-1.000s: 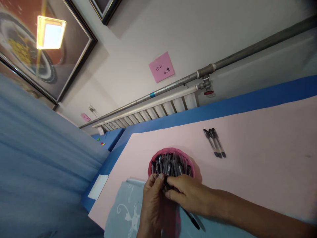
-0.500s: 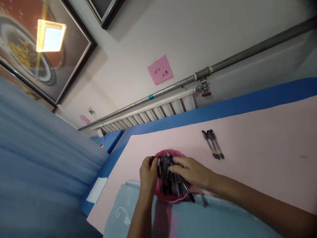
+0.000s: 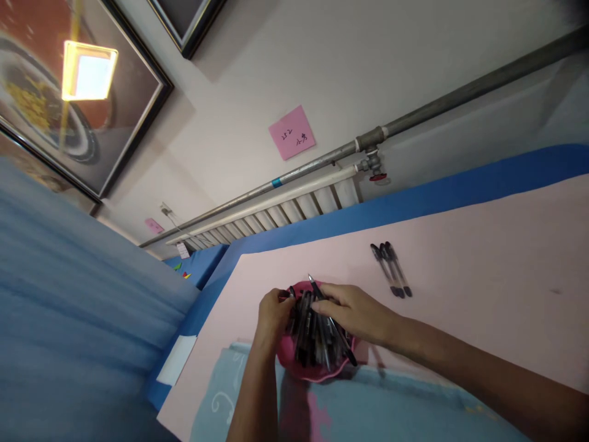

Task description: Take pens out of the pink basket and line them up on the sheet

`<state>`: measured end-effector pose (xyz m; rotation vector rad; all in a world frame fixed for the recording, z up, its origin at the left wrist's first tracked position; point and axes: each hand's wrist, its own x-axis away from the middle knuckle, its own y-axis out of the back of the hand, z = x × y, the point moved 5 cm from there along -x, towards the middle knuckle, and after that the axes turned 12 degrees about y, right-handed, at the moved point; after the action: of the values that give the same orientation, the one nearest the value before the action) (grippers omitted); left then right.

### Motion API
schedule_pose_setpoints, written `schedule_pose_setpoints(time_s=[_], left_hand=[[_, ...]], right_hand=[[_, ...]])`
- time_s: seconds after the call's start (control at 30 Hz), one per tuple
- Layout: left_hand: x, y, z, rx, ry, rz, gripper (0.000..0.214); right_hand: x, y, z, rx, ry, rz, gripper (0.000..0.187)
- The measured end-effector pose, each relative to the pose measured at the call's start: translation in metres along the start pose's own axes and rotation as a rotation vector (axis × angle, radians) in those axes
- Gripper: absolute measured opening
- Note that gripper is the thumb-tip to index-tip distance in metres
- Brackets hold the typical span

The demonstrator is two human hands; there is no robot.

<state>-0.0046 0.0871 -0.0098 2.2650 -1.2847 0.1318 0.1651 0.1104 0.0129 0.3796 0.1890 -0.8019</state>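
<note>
A pink basket [image 3: 286,355] with a wavy rim holds a heap of black and clear pens [image 3: 304,334]. My left hand [image 3: 272,314] is at the basket's left side, thumb and fingers closed on a dark pen [image 3: 284,294] that they partly hide. From the right, my right hand [image 3: 356,312] reaches over the heap and grips a pen [image 3: 315,286] between thumb and fingers. This pen slants, its pointed silver tip up past the far rim. Three black-capped pens [image 3: 390,270] lie side by side on the pink table sheet, beyond my right hand.
Pink sheeting [image 3: 478,276] covers the blue table [image 3: 414,205]. A light blue patterned cloth [image 3: 391,405] lies at the near side, and a white paper [image 3: 177,359] at the left edge. Behind stand a radiator [image 3: 294,209] and pipe [image 3: 427,113]; a blue curtain [image 3: 78,307] hangs left.
A pen's silver tip now rises past the basket's far rim at my right hand. The basket has shifted slightly left and toward me. The three laid-out pens stay put.
</note>
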Motion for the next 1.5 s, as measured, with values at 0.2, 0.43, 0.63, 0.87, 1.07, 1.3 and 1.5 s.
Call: schedule_pose_setpoints(time_s=[0.2, 0.43, 0.63, 0.87, 1.07, 1.3, 1.5], left_hand=[[0.035, 0.005, 0.011, 0.453, 0.104, 0.260, 0.026], [0.053, 0.001, 0.016, 0.769, 0.184, 0.365, 0.020], [0.059, -0.003, 0.014, 0.747, 0.165, 0.315, 0.024], [0.053, -0.001, 0.017, 0.802, 0.160, 0.290, 0.022], [0.053, -0.001, 0.018, 0.792, 0.138, 0.257, 0.025], [0.057, -0.013, 0.023, 0.725, 0.128, 0.300, 0.031], [0.063, -0.028, 0.026, 0.742, 0.147, 0.315, 0.030]], right_hand=[[0.009, -0.025, 0.001, 0.136, 0.021, 0.182, 0.021], [0.016, -0.034, 0.007, 0.190, 0.029, 0.266, 0.020], [0.015, -0.032, 0.003, 0.154, -0.016, 0.235, 0.019], [0.015, -0.031, 0.003, 0.186, -0.021, 0.233, 0.023], [0.016, -0.034, 0.002, 0.175, -0.007, 0.250, 0.022], [0.011, -0.027, -0.005, 0.075, -0.049, 0.090, 0.013], [0.010, -0.029, -0.010, -0.034, -0.029, -0.001, 0.019]])
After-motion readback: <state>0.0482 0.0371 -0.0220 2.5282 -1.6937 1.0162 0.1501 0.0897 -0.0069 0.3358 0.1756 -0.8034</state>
